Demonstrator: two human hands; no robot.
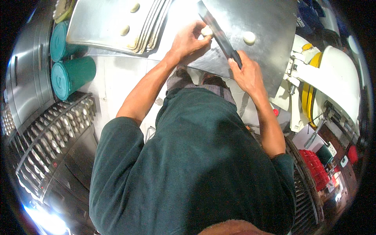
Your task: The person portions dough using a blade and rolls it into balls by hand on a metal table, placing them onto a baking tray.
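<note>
My left hand (pixel 189 41) pinches a small pale dough ball (pixel 206 31) between thumb and fingers, just above the metal tabletop (pixel 270 47). In my right hand (pixel 247 73) is a large dark-bladed knife (pixel 220 34), gripped by its black handle. Its long blade slants away to the far left and passes close by the right side of the dough ball; whether the two touch I cannot tell. A second dough ball (pixel 249 37) rests on the metal to the right of the blade. Left of my left hand lies a stack of metal baking trays (pixel 102 33), the top one carrying dough balls (pixel 124 30).
Two green lidded bins (pixel 74 76) stand at the left, beside steel cabinets (pixel 31 66). A rack with rows of rounded metal pieces (pixel 58 125) is nearer on that side. At the right sits a white machine with a yellow band (pixel 333 82), and a red crate (pixel 313 168) below it.
</note>
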